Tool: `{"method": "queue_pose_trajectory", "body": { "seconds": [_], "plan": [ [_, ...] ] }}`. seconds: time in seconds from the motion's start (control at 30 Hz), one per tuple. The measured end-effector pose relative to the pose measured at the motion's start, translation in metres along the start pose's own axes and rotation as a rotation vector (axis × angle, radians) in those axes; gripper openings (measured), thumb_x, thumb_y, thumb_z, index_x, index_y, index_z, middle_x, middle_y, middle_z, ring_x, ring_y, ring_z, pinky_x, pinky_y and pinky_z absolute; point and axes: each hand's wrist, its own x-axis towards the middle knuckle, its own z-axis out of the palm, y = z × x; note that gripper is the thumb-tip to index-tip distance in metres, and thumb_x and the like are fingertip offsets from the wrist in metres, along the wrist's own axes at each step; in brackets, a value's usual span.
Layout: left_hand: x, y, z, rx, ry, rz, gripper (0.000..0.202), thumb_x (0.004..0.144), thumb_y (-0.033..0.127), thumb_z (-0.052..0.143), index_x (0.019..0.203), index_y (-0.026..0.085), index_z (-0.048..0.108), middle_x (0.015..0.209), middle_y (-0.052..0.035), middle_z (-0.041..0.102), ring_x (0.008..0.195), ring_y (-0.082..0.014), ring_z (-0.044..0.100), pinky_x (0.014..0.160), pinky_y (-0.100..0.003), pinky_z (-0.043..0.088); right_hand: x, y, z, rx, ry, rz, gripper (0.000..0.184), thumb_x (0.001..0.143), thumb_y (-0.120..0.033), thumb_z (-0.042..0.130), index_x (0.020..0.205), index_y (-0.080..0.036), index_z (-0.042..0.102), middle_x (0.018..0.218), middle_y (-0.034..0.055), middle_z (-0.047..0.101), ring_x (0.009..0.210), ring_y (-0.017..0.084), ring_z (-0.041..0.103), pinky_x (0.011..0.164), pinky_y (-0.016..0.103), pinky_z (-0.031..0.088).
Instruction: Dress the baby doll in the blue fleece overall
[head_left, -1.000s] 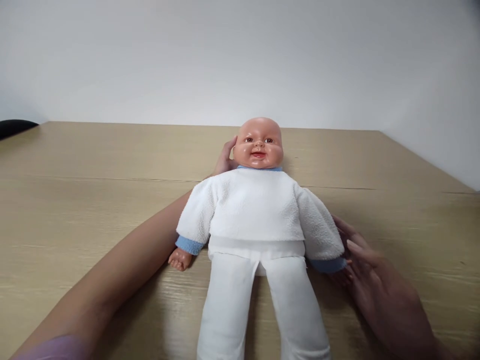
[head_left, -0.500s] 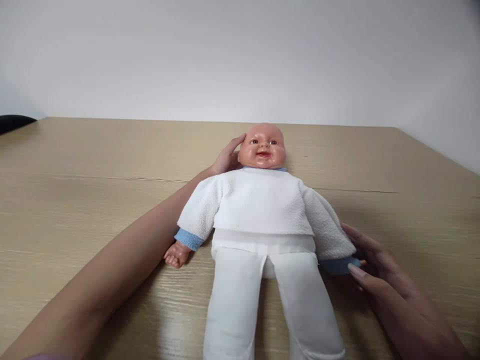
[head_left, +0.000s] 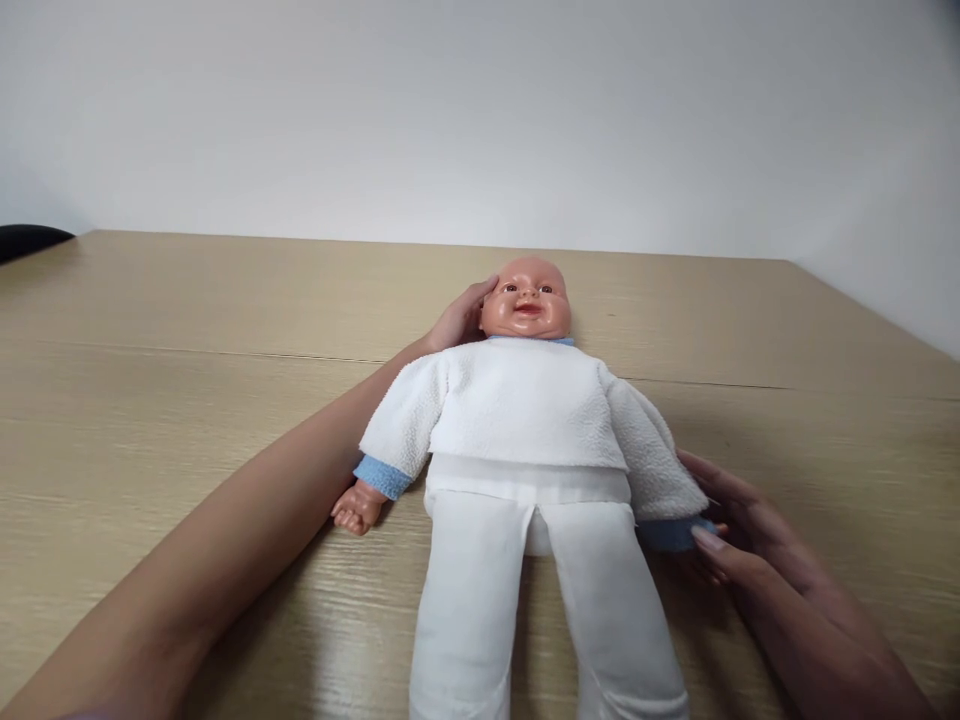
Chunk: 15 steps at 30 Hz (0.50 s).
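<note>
A baby doll point(head_left: 525, 410) lies on its back on a light wooden table point(head_left: 187, 330), head away from me. It wears a white fleece top with blue cuffs and white trousers. My left hand point(head_left: 457, 322) cups the side and back of the doll's head, its fingers curled against it. My right hand point(head_left: 739, 530) holds the blue cuff at the end of the doll's sleeve on the right, thumb and fingers pinched around it. The doll's other small hand point(head_left: 358, 508) rests bare on the table beside my left forearm.
A white wall point(head_left: 480, 110) stands behind the table's far edge. A dark rounded object point(head_left: 30, 240) shows at the far left edge. The table's right edge runs diagonally at the far right.
The doll's head has sunk lower toward the table with my left hand still behind it. My right hand has stayed on the cuff, closing its grip.
</note>
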Motion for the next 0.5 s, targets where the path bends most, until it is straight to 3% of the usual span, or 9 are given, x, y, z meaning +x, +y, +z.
{"method": "queue_pose_trajectory", "body": {
  "seconds": [0.27, 0.5],
  "plan": [
    [-0.004, -0.003, 0.006, -0.019, 0.040, 0.000, 0.062, 0.102, 0.064, 0.061, 0.139, 0.016, 0.076, 0.142, -0.0124, 0.077, 0.153, -0.0435, 0.057, 0.135, -0.061, 0.037, -0.001, -0.001, 0.001, -0.042, 0.005, -0.007, 0.065, 0.085, -0.076, 0.073, 0.146, -0.054, 0.067, 0.157, -0.0080, 0.069, 0.143, 0.023, 0.066, 0.109, 0.024, 0.058],
    [-0.001, -0.007, 0.010, -0.029, 0.035, -0.043, 0.074, 0.102, 0.073, 0.054, 0.144, 0.014, 0.072, 0.146, -0.0154, 0.074, 0.152, -0.0426, 0.058, 0.134, -0.060, 0.040, -0.001, -0.007, 0.002, -0.011, -0.008, -0.031, 0.068, 0.087, -0.075, 0.073, 0.149, -0.048, 0.066, 0.156, -0.0026, 0.070, 0.139, 0.024, 0.070, 0.101, 0.021, 0.061]
  ]
}}
